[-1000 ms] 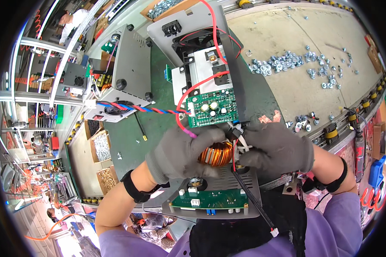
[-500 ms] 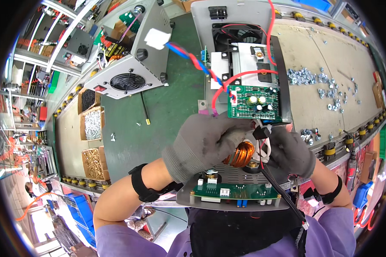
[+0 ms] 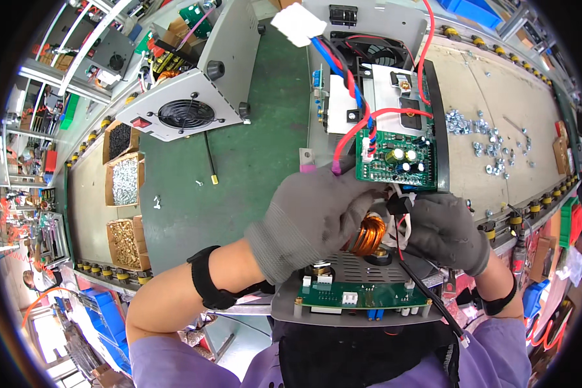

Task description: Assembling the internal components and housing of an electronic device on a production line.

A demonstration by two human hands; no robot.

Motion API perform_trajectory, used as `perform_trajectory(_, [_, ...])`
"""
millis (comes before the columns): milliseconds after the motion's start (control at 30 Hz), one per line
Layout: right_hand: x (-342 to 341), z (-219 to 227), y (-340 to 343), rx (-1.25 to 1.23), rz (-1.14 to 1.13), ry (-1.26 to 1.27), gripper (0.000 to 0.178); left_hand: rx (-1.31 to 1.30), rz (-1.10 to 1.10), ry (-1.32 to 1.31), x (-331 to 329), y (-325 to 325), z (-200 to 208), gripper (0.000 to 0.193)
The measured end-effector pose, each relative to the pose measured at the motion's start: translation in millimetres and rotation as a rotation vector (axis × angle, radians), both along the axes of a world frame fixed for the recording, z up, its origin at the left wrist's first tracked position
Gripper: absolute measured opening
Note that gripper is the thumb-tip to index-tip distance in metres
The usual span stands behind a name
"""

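In grey gloves, my hands work inside an open metal chassis. My left hand (image 3: pixel 317 216) is closed, its fingertips meeting under the edge of a green circuit board (image 3: pixel 389 171); what they pinch is hidden. My right hand (image 3: pixel 449 233) curls, closed, round a white cable (image 3: pixel 398 234), its fingertips partly hidden. Between the hands sits a small black block (image 3: pixel 398 203) with thin wires. Just below the left fingers is a copper coil (image 3: pixel 368 234). A twisted red, blue and black lead with a white connector (image 3: pixel 299 24) rises from the board.
A second metal case with a fan (image 3: pixel 186 114) stands at the left. Along the left lie boxes of black, silver and brass-coloured fasteners (image 3: pixel 128 243). Loose nuts and bolts (image 3: pixel 491 139) are scattered at the right. Another green board (image 3: pixel 368 292) is near my body. A black-shafted tool (image 3: pixel 211 158) lies mid-left.
The view has shifted a little, so the chassis appears further right. Both hands stay at the same spot among the wires, and the white connector on the twisted lead appears higher.
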State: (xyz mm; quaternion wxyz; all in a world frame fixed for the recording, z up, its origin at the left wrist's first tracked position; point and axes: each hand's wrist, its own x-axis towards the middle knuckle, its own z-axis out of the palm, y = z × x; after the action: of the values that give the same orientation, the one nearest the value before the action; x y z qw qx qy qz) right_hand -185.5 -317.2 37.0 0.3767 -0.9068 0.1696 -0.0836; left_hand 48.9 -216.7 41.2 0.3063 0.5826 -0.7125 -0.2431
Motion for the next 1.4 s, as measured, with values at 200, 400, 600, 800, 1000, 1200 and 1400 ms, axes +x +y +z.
perform_trajectory(200, [1, 5, 17, 0.358, -0.204, -0.188, 0.012, 0.064, -0.023, 0.126, 1, -2, -2, 0.022])
perform_trajectory(400, [8, 0, 31, 1.272, -0.336, -0.087, 0.014, -0.066, -0.042, -0.105, 6, -4, -3, 0.028])
perform_trajectory(600, [10, -8, 47, 1.522, -0.515, -0.328, 0.019, 0.297, 0.086, 0.013, -1, -22, 4, 0.022])
perform_trajectory(800, [10, -7, 40, 0.938, -0.382, -0.109, 0.017, 0.382, 0.116, 0.354, -10, -35, -7, 0.02])
perform_trajectory(1000, [5, -10, 38, 0.609, -0.268, -0.214, 0.03, -0.289, -0.072, -0.299, 1, -15, -7, 0.026])
perform_trajectory(1200, [-1, -16, 33, 0.546, -0.218, -0.294, 0.026, 0.033, -0.088, -0.136, 18, -19, 5, 0.038])
perform_trajectory(1400, [-2, -17, 30, 0.421, -0.255, -0.254, 0.019, 0.418, -0.387, -0.105, 21, -46, 25, 0.042])
